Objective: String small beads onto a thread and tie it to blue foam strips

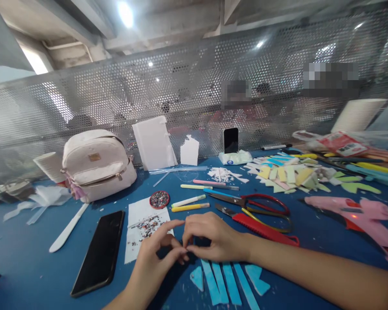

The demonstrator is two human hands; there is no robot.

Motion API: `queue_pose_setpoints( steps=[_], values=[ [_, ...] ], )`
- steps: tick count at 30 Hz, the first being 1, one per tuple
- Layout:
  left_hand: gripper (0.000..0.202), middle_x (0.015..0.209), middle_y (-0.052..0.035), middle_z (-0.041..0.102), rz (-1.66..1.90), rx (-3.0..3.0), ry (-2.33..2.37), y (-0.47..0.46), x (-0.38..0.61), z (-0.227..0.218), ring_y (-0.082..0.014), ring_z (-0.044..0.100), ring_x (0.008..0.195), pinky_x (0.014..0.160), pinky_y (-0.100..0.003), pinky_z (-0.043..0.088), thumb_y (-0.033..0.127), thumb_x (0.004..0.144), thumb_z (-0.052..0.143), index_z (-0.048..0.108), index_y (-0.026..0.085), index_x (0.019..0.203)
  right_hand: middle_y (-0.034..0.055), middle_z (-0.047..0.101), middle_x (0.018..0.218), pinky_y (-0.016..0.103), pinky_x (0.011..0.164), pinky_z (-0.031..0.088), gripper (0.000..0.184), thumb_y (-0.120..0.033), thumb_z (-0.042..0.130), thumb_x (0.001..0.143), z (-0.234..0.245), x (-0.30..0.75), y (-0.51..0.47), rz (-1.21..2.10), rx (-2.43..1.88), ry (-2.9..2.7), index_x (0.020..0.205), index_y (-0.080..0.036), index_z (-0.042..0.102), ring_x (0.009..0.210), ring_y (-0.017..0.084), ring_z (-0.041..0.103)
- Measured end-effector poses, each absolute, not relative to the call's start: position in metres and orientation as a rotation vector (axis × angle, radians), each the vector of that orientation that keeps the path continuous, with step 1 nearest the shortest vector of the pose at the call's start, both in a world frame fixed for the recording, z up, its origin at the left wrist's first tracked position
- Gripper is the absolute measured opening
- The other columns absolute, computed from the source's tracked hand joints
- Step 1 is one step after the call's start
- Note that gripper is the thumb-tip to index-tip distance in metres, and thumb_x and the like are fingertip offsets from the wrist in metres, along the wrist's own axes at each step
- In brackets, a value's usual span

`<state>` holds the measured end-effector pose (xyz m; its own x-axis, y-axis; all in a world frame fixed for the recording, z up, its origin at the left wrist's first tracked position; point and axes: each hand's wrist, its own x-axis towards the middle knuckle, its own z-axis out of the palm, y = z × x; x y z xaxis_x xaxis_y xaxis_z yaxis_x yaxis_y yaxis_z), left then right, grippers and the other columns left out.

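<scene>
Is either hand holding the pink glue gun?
No: the pink glue gun lies on the table, apart from the left hand and right hand.

Open passage: bare surface (22, 271) at near left, outside the phone (100, 252). Centre blocked by paper (134, 247), pens (190, 207) and scissors (243, 201). Foam strips (226, 282) crowd the near edge. Glue gun (358, 217) obstructs the right; backpack (97, 165) closes the far left.
</scene>
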<state>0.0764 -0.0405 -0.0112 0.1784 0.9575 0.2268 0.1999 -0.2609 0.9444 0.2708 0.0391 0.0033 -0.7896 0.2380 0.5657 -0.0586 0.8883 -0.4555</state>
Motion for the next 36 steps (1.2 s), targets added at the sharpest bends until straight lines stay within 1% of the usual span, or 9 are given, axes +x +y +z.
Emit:
queue_pose_setpoints(
  steps=[4, 8, 12, 14, 15, 19, 26, 32, 36],
  values=[
    [0.033, 0.066, 0.0018, 0.072, 1.172, 1.616, 1.138, -0.0437, 0.0788, -0.0093, -0.0149, 0.068, 0.061, 0.068, -0.027, 0.056, 0.02, 0.085, 0.064, 0.057, 0.021, 0.117, 0.0006, 0.06, 0.077, 0.023, 0.063, 0.041, 0.009, -0.011, 0.055, 0.083, 0.0045, 0.2709, 0.038, 0.614, -0.198, -2.349, 0.086, -0.018, 0.057, 0.07, 0.013, 0.054],
    [0.03, 0.064, 0.0031, 0.072, 1.14, 1.599, 1.173, -0.0447, 0.0779, -0.009, -0.0143, 0.068, 0.06, 0.067, -0.026, 0.055, 0.016, 0.084, 0.063, 0.056, 0.021, 0.112, -0.0009, 0.056, 0.074, 0.022, 0.056, 0.037, 0.008, -0.012, 0.053, 0.081, 0.0052, 0.2714, 0.0377, 0.661, -0.323, -2.256, 0.084, -0.018, 0.055, 0.061, 0.011, 0.047],
    [0.017, 0.064, 0.0007, 0.074, 1.057, 1.687, 1.242, -0.0439, 0.0764, -0.0082, -0.0141, 0.069, 0.059, 0.066, -0.024, 0.055, 0.014, 0.083, 0.059, 0.069, 0.02, 0.096, -0.0012, 0.055, 0.073, 0.021, 0.056, 0.037, 0.004, -0.015, 0.051, 0.085, 0.0054, 0.2726, 0.038, 0.71, -0.474, -2.196, 0.084, -0.018, 0.054, 0.06, 0.01, 0.047],
    [0.014, 0.066, -0.0013, 0.075, 1.033, 1.71, 1.267, -0.0434, 0.0762, -0.0074, -0.0143, 0.069, 0.058, 0.063, -0.023, 0.055, 0.016, 0.083, 0.059, 0.073, 0.019, 0.086, -0.0011, 0.055, 0.073, 0.021, 0.056, 0.037, 0.004, -0.017, 0.051, 0.087, 0.0054, 0.2732, 0.0377, 0.715, -0.504, -2.187, 0.084, -0.018, 0.054, 0.061, 0.01, 0.048],
    [0.014, 0.066, -0.0019, 0.075, 1.032, 1.71, 1.271, -0.0431, 0.0763, -0.007, -0.0144, 0.069, 0.058, 0.062, -0.023, 0.055, 0.017, 0.083, 0.059, 0.073, 0.019, 0.084, -0.001, 0.055, 0.074, 0.021, 0.057, 0.037, 0.004, -0.017, 0.051, 0.087, 0.0056, 0.2734, 0.0373, 0.717, -0.507, -2.188, 0.084, -0.018, 0.054, 0.061, 0.011, 0.048],
    [0.014, 0.066, -0.0022, 0.075, 1.047, 1.72, 1.262, -0.0428, 0.0773, -0.0057, -0.0145, 0.069, 0.058, 0.062, -0.022, 0.056, 0.017, 0.083, 0.059, 0.074, 0.019, 0.083, -0.0009, 0.056, 0.076, 0.021, 0.058, 0.037, 0.004, -0.016, 0.051, 0.087, 0.007, 0.2734, 0.0362, 0.716, -0.501, -2.2, 0.086, -0.017, 0.054, 0.062, 0.01, 0.048],
    [0.016, 0.065, -0.0012, 0.075, 1.056, 1.744, 1.248, -0.0462, 0.0775, -0.0056, -0.0138, 0.07, 0.058, 0.062, -0.02, 0.055, 0.016, 0.082, 0.06, 0.075, 0.02, 0.083, 0.0002, 0.059, 0.078, 0.023, 0.062, 0.037, 0.011, -0.011, 0.053, 0.086, 0.0072, 0.2722, 0.0396, 0.718, -0.44, -2.237, 0.086, -0.017, 0.062, 0.066, 0.012, 0.05],
    [0.016, 0.066, -0.001, 0.075, 1.05, 1.728, 1.24, -0.0462, 0.0749, -0.0083, -0.0137, 0.07, 0.059, 0.062, -0.02, 0.055, 0.016, 0.082, 0.059, 0.074, 0.02, 0.085, 0.0007, 0.058, 0.077, 0.023, 0.059, 0.036, 0.003, -0.017, 0.063, 0.086, 0.0015, 0.2725, 0.0444, 0.75, -0.461, -2.214, 0.084, -0.017, 0.066, 0.064, 0.012, 0.048],
    [0.016, 0.066, -0.0016, 0.076, 1.044, 1.705, 1.249, -0.0458, 0.0747, -0.0081, -0.0142, 0.07, 0.058, 0.062, -0.021, 0.055, 0.016, 0.082, 0.058, 0.074, 0.019, 0.085, 0.0013, 0.058, 0.078, 0.022, 0.058, 0.037, 0.008, -0.022, 0.067, 0.087, 0.0009, 0.2718, 0.0461, 0.807, -0.466, -2.184, 0.083, -0.017, 0.066, 0.064, 0.012, 0.049]
  ],
)
